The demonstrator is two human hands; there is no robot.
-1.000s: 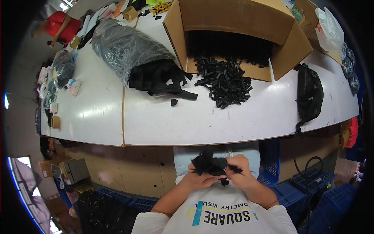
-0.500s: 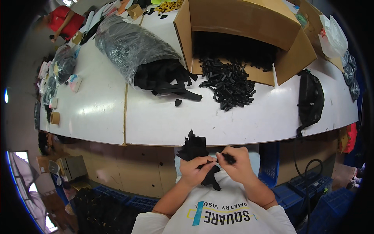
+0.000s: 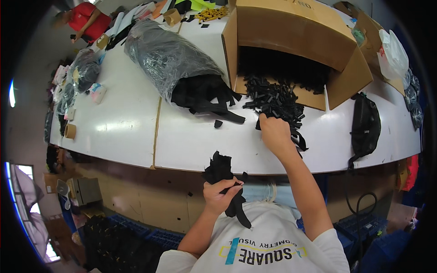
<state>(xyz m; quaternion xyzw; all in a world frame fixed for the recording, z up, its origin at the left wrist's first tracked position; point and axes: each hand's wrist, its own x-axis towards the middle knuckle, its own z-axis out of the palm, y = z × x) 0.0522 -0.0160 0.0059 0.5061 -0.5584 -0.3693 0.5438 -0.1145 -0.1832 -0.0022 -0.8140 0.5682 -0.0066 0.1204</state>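
On the white desk (image 3: pixel 191 136), the right hand (image 3: pixel 276 133) meets a pile of black pieces (image 3: pixel 273 98), finger closure unclear. Nearer, the left hand (image 3: pixel 218 194) pinches black fabric strips (image 3: pixel 218 168), probably light, limp, best held mid-length.

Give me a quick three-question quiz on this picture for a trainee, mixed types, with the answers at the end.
1. True or false: the left hand is empty.
2. Fill in: the heap of small black pieces lies at the mouth of an open ____ box.
3. The right hand is nearest: A) the white plastic bag, B) the heap, C) the black pouch.

Key: 1. False, it holds black fabric. 2. Cardboard. 3. B.
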